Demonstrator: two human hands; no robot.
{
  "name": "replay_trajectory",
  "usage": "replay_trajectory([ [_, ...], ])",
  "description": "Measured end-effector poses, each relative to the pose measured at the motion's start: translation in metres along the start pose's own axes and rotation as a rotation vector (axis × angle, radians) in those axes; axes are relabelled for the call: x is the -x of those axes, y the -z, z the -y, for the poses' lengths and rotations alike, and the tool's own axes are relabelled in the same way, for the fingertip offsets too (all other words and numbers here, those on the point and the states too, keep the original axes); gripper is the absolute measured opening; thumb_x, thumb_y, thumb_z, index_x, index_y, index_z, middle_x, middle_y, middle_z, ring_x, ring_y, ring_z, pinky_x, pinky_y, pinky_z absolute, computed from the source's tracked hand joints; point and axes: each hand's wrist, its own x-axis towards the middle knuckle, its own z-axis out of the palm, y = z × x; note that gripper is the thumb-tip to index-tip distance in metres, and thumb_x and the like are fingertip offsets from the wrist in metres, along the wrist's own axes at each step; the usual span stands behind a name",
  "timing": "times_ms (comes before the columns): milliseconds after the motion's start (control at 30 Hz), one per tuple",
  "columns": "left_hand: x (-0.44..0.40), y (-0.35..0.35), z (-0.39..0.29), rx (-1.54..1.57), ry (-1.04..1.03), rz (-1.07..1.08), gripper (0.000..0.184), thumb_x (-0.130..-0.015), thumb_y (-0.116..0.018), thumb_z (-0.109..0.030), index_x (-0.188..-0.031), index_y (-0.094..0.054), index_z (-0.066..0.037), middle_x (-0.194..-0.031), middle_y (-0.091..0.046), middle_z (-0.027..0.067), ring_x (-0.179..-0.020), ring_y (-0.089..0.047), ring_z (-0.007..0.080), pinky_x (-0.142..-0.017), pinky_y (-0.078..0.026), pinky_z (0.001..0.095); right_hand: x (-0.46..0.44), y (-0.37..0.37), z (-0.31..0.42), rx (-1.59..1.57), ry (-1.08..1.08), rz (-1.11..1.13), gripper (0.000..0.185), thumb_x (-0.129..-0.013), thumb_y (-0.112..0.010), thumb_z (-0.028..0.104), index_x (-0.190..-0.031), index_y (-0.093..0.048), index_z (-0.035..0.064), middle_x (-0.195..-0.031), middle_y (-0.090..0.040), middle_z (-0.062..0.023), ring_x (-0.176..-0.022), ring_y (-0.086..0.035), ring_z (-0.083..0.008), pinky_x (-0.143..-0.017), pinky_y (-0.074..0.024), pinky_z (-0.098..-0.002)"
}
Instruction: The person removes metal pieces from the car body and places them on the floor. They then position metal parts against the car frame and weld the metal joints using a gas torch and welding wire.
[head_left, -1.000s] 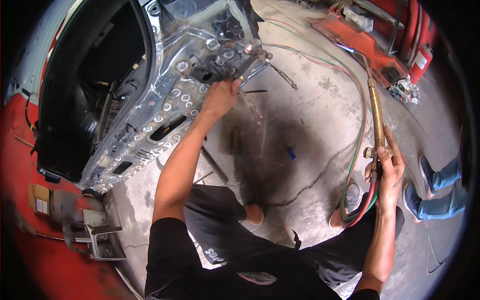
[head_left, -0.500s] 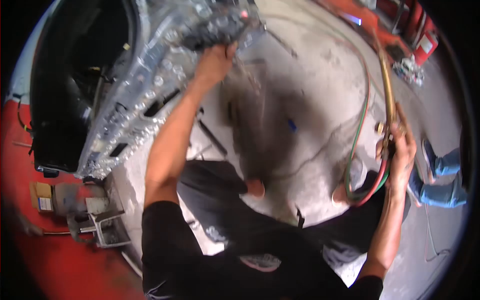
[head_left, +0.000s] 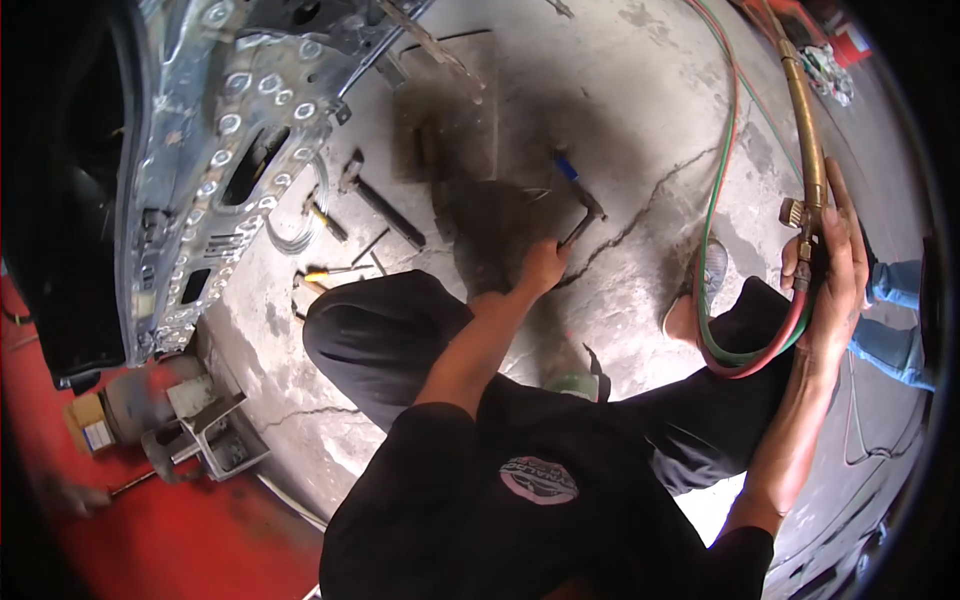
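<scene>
My left hand [head_left: 544, 266] is closed round the handle of a small hammer [head_left: 588, 212], low over the concrete floor. Close to the hammer's head lies a small blue object [head_left: 565, 166]; I cannot make out its kind. At the right, my right hand [head_left: 838, 265] grips a brass gas torch [head_left: 801, 110] by its valve end, the long tube pointing away from me. Red and green hoses [head_left: 742, 366] loop down from the torch past my knee. The dotted metal car body panel [head_left: 225, 150] stands at the upper left, away from both hands.
Another hammer [head_left: 388, 212] and several small tools lie on the floor beside the panel. A metal bracket [head_left: 228, 450] and a cardboard box [head_left: 92, 420] sit at the lower left. A person's jeans-clad legs [head_left: 895, 340] show at the right edge.
My left hand has come away from the car panel, down and to the right, and the hammer now shows in it. My right hand still holds the torch. The view has shifted.
</scene>
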Motion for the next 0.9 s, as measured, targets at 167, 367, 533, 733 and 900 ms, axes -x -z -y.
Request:
replay_trajectory([
  [167, -0.052, 0.007, 0.019, -0.273, -0.152, -0.378, 0.039, -0.097, -0.064, -0.016, -0.134, -0.066, -0.004, -0.136, -0.063, 0.027, -0.126, -0.06, 0.0447, -0.103, -0.051, 0.0549, -0.006, -0.008, 0.006, 0.018, -0.027, -0.051, 0.076, -0.102, -0.064, 0.043, -0.159, -0.044, -0.0025, -0.093, -0.07, -0.0118, -0.05, -0.057, -0.0087, -0.042, -0.0409, -0.0217],
  [367, -0.119, 0.011, 0.056, -0.645, -0.362, -0.418, 0.031, -0.091, -0.067, -0.012, -0.122, -0.069, -0.006, -0.126, -0.062, 0.026, -0.119, -0.061, 0.0455, -0.099, -0.053, 0.0554, -0.012, -0.015, 0.008, -0.135, -0.051, -0.067, 0.082, -0.097, -0.073, 0.037, -0.16, -0.041, -0.005, -0.09, -0.067, -0.0087, -0.051, -0.061, -0.0085, -0.042, -0.0473, -0.0215],
  [533, -0.11, 0.024, 0.04, -0.793, -0.418, -0.367, 0.026, -0.091, -0.066, -0.013, -0.116, -0.069, -0.006, -0.106, -0.069, 0.0231, -0.105, -0.067, 0.0434, -0.087, -0.057, 0.0542, -0.01, -0.015, 0.005, -0.176, -0.067, -0.076, 0.083, -0.095, -0.075, 0.036, -0.159, -0.041, -0.0063, -0.091, -0.066, -0.0088, -0.051, -0.061, -0.0087, -0.042, -0.0483, -0.0211],
  [733, -0.099, 0.016, 0.044, -0.181, -0.41, -0.163, 0.015, -0.099, -0.056, -0.01, -0.11, -0.066, -0.006, -0.084, -0.07, 0.0151, -0.074, -0.072, 0.0361, -0.067, -0.058, 0.0513, -0.001, -0.017, 0.012, -0.159, -0.063, -0.054, 0.079, -0.095, -0.075, 0.035, -0.158, -0.046, -0.0037, -0.089, -0.066, -0.0084, -0.05, -0.06, -0.0098, -0.043, -0.0467, -0.0224],
  [900, -0.062, 0.11, -0.064, 0.654, 0.04, 0.273, 0.02, -0.11, -0.05, -0.026, -0.12, -0.058, -0.01, -0.081, -0.064, 0.0079, -0.055, -0.063, 0.0201, -0.047, -0.05, 0.0366, 0.01, -0.023, 0.012, -0.093, -0.025, -0.029, 0.066, -0.101, -0.066, 0.031, -0.158, -0.049, 0.002, -0.085, -0.064, -0.0051, -0.049, -0.057, -0.0082, -0.043, -0.045, -0.0227],
])
